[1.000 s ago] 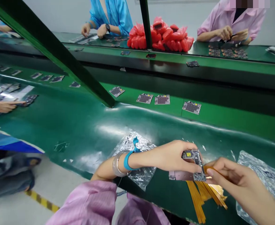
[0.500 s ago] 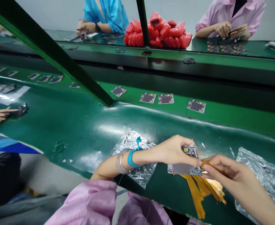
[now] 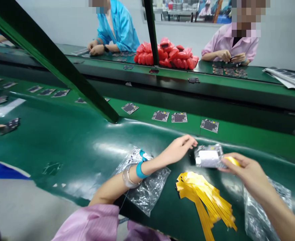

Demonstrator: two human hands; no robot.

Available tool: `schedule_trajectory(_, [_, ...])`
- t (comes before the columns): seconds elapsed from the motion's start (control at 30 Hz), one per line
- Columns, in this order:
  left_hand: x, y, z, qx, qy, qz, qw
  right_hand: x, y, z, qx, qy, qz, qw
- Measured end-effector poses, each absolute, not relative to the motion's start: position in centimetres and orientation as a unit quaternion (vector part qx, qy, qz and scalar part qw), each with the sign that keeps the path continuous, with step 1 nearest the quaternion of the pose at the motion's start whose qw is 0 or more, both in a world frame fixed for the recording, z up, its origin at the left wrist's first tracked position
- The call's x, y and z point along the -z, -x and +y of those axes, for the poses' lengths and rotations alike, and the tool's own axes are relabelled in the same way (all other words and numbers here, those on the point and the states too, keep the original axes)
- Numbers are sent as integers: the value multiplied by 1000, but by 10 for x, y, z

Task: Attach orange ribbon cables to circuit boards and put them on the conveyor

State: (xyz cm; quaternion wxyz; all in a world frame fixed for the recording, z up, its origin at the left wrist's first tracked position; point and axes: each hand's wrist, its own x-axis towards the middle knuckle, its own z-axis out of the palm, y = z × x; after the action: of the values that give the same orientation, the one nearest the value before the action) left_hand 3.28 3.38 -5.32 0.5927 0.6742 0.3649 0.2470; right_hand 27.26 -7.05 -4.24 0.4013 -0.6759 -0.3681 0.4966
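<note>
1. Nearest me, below the fingers, a fan of yellow strips (image 3: 202, 197) lay on the green bench top (image 3: 159, 231); they looked thin, light and bendable, likely to slide over one another.
2. Just above that fan, my right hand (image 3: 249, 170) had thumb and fingers pinched narrow on the right edge of a circuit board (image 3: 209, 158), with a yellow piece (image 3: 232, 161) caught in the same grip. The board hung left of those fingertips, its face blurred, and I couldn't tell whether its white patch was label or glare.
3. I judged the board light and stiff, its small parts easily knocked or scraped; a gentle edge hold suited it, clear of the face, with a second grip best on the opposite edge.
4. Off the board's left edge, my left hand (image 3: 178, 150) was apart from it, fingers loosely bent and close together, holding nothing that I could see.
5. Beyond both hands' fingers, a row of similar boards (image 3: 209, 125) lay flat on the green strip.
6. Farthest, red bundles (image 3: 167, 55) were heaped between two co-workers.
</note>
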Motion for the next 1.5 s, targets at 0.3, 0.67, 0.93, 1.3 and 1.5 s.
schedule_trajectory(0.3, [73,-15,96,-301,-743,407,437,53,-384,-25,-144,797,-313,496])
schedule_trajectory(0.67, [110,-58,174,-190,-816,475,268,84,-250,-86,-326,615,-681,228])
schedule_trajectory(0.93, [95,-78,179,-174,-806,499,265,97,-207,-73,-335,541,-756,152])
schedule_trajectory(1.3, [54,-51,96,-318,-725,381,478,82,-216,-65,-373,564,-697,237])
schedule_trajectory(1.5, [36,-43,33,-241,-626,335,662,49,-231,-86,-420,611,-434,512])
